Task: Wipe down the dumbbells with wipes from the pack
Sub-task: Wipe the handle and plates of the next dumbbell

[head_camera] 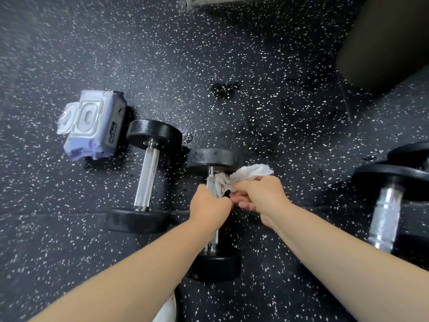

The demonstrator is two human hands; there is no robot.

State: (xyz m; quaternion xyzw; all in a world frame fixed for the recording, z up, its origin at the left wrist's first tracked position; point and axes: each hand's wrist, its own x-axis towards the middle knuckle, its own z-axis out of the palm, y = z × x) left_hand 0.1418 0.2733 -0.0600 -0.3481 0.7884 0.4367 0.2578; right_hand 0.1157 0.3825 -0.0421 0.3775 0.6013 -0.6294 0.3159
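Note:
A black dumbbell (214,159) with a knurled steel handle lies on the speckled floor in the middle. My left hand (210,206) grips its handle. My right hand (260,194) holds a crumpled white wipe (251,171) against the upper part of that handle, just under the far weight. A second dumbbell (148,173) lies to the left. The wipes pack (92,125), white and lilac with its lid flap open, sits beside that dumbbell's far end.
Two more dumbbells (390,198) lie at the right edge. A dark rounded object (385,40) stands at the upper right. A pale edge (232,0) shows at the top. Wet patches mark the floor (255,101) beyond the dumbbells.

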